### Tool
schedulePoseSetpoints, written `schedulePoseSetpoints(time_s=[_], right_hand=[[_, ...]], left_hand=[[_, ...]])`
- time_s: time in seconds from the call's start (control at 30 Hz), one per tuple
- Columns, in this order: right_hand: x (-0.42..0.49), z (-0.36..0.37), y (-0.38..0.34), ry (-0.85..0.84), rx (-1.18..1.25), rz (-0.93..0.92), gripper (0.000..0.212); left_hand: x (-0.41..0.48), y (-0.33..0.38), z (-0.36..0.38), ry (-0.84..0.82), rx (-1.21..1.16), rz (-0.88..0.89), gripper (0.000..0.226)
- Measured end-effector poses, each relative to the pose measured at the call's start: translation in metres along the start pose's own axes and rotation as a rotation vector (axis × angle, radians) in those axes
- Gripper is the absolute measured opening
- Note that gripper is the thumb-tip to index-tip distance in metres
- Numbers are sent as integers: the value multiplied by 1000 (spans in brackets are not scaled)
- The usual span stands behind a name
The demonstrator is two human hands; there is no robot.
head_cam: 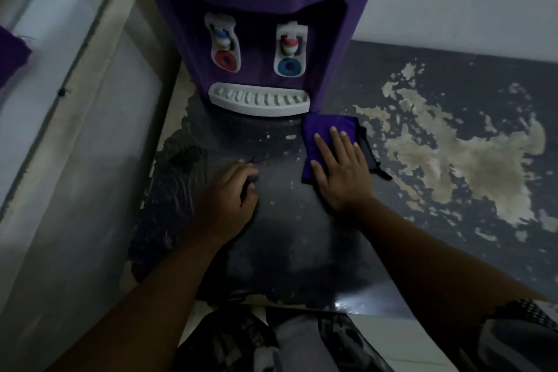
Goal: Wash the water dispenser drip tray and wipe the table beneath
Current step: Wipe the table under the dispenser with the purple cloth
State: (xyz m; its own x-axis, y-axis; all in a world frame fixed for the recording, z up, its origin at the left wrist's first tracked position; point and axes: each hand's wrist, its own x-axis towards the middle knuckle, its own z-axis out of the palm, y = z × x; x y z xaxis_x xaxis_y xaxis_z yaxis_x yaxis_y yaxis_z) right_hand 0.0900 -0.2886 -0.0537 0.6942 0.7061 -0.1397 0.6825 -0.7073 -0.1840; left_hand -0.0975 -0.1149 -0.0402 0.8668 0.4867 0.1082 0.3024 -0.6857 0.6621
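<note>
Patterned clothes (271, 341) are seen lowest and closest, cut off by the edge, so little can be said of them. Further in, the tray (259, 100) is found seated in its slot at the foot of the dispenser (271, 24), so the washing is judged done and wiping is the step in hand. Just beside the tray's right end, a purple cloth (320, 133) is pressed flat on the table (302, 235) by the right hand (341, 172). Its fingers are kept straight and spread and nothing is gripped, likely so the cloth can be slid with a wide push. A black strip (370, 157) is seen poking out from under the cloth, and what it is cannot be told. The left hand (229, 193) is rested on the table nearby, probably to lean on. Its fingers are bent under, and whether anything is held cannot be told, as the tips are lost in the dark. Pale patches (453, 154) are spread over the table to the right, where the dark top seems peeled. Wetness is hard to make out. The dispenser's top is cut off, and a purple thing (12, 51) at the left edge is only partly shown.
</note>
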Motion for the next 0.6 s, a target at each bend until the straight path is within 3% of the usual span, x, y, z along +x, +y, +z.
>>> schedulePoseSetpoints(time_s=[0.27, 0.6], right_hand=[[-50, -9, 80, -9, -58, 128, 62], [13, -22, 101, -89, -19, 151, 61]], left_hand=[[12, 14, 14, -35, 2, -38, 28], [-3, 21, 15, -83, 77, 10, 24]])
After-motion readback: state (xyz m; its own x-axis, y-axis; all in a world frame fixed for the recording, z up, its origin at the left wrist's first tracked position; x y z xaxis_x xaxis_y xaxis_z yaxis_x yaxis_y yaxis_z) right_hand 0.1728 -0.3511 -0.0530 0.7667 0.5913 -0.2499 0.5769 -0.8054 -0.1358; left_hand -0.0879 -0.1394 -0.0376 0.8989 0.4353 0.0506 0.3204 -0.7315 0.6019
